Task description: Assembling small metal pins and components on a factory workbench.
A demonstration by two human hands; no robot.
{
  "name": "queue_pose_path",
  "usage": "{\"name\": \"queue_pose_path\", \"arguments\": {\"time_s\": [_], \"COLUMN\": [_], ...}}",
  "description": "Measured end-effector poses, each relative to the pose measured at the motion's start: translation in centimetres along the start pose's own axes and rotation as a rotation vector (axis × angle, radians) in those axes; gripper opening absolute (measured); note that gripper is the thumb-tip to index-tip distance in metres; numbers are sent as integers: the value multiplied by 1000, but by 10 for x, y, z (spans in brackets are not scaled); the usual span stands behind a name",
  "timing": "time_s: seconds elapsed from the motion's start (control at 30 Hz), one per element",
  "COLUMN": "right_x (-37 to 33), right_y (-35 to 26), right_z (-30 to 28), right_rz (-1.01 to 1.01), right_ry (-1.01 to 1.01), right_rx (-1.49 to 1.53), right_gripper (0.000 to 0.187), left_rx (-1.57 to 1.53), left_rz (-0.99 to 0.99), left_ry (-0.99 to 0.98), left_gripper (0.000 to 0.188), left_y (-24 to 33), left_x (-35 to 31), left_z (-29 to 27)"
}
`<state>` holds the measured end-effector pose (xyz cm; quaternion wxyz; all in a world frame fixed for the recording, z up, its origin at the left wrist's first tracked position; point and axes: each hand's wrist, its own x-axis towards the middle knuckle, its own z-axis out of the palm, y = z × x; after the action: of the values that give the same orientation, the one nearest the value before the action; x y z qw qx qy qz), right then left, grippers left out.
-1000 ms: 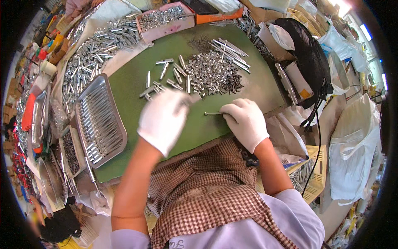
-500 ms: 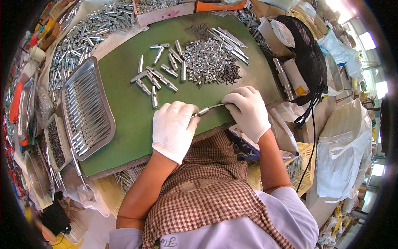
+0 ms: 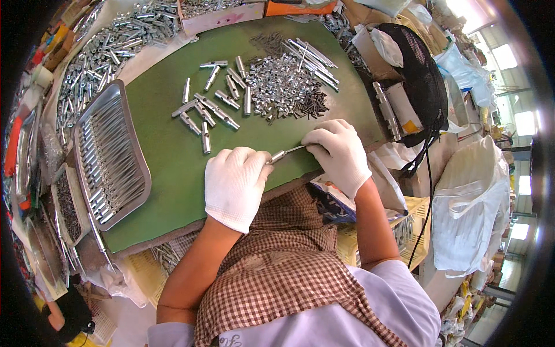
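Both my hands wear white knitted gloves and meet over the near part of the green work surface (image 3: 173, 168). Between them, slightly tilted, is a slim metal rod with a thicker shiny sleeve (image 3: 278, 156). My left hand (image 3: 234, 188) is closed round the sleeve end. The fingers of my right hand (image 3: 340, 153) pinch the thin end, whose tip they hide. Beyond them lie several loose silver tubes (image 3: 206, 137), a heap of small metal collars (image 3: 283, 84), short dark pins (image 3: 310, 106) and a bundle of long thin rods (image 3: 317, 58).
Left of me a metal tray (image 3: 147, 173) holds rows of sleeved rods. Behind it is a large heap of metal tubes (image 3: 124, 34). A black mesh fan cover (image 3: 419, 75) and a thick metal cylinder (image 3: 386, 110) stand at the right edge, with a hanging black cable (image 3: 428, 202).
The whole view has shifted slightly left. Both hands keep their hold on the sleeved rod, with only a slight change in its position.
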<state>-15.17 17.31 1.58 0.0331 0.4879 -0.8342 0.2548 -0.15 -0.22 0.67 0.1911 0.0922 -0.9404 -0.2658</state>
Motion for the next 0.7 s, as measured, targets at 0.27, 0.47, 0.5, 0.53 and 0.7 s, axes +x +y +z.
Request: {"name": "queue_pose_path", "arguments": {"time_s": [0.27, 0.47, 0.5, 0.53, 0.7], "right_x": [3, 0, 3, 5, 23], "right_y": [-2, 10, 11, 14, 25], "right_z": [-3, 3, -1, -1, -2], "right_rz": [-4, 130, 174, 256, 295], "right_ry": [-28, 222, 248, 236, 297], "right_rx": [-22, 62, 31, 17, -77], "right_gripper": [14, 12, 11, 11, 17], "left_rx": [9, 8, 5, 3, 9], "left_rz": [22, 39, 39, 39, 44], "left_ry": [6, 43, 35, 28, 34], "left_gripper": [11, 11, 11, 12, 11], "left_y": [1, 1, 1, 1, 1], "left_x": [-1, -1, 0, 0, -1], "left_z": [0, 2, 1, 0, 1]}}
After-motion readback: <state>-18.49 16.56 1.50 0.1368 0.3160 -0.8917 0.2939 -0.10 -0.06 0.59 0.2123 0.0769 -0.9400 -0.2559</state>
